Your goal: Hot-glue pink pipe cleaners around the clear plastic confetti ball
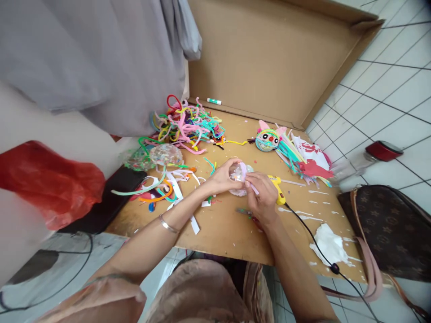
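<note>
My left hand [225,177] curves around the left side of a clear round plastic piece [236,173] above the middle of the table. A lilac pipe cleaner [243,168] bends along that piece. My right hand [263,197] pinches the pipe cleaner, and its free end sticks out below the fingers. Colourful specks show in or behind the clear plastic; I cannot tell which. Just right of my right hand lies a yellow glue gun [278,190] with a black cord. Scissors [247,212] lie partly hidden under my right hand.
A heap of coloured pipe cleaners [188,123] lies at the back left, with clear plastic pieces [166,154] in front. An animal-faced craft [267,138] with streamers sits back right. White tissue [328,244], a brown handbag [384,229] and a red-capped bottle [357,163] are on the right.
</note>
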{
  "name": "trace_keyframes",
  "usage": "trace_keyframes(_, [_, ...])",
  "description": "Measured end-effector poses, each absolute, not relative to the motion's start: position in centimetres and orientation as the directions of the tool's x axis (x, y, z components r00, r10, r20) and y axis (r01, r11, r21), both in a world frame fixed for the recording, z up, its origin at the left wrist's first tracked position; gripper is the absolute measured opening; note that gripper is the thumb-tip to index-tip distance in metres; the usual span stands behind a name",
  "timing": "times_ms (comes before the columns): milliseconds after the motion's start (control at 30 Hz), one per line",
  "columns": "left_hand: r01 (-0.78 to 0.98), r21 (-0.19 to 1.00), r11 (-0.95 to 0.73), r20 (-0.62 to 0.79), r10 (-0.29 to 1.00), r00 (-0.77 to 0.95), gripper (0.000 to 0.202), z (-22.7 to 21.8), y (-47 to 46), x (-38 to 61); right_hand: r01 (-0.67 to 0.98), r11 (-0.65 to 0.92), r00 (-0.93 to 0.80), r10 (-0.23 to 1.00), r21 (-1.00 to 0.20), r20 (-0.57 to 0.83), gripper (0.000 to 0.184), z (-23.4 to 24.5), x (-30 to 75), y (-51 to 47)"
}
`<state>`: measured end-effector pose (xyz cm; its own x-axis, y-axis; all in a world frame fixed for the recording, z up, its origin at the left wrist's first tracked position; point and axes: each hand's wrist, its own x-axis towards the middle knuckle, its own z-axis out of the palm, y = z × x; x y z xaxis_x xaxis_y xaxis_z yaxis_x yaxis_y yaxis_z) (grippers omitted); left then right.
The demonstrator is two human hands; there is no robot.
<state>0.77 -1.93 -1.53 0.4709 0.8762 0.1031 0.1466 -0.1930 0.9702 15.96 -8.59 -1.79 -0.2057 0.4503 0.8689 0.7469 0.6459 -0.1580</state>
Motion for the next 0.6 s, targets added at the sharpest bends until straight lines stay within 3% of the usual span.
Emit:
trace_keyframes(233, [0.164, 0.963, -0.216, 0.117, 0.877, 0.466, 0.083, -1.14, -2.32, 0.66, 0.746, 0.643, -0.198, 0.466, -0.176, 0.862, 0.015, -1.68, 15.96, -8.71])
trace_keyframes(600, [0.203, 0.933, -0.297, 0.174, 0.867, 0.466, 0.069, -0.91, -2.6, 0.65, 0.744, 0.644, -0.194, 0.463, -0.178, 0.865, 0.015, -1.95, 16.06, -8.69])
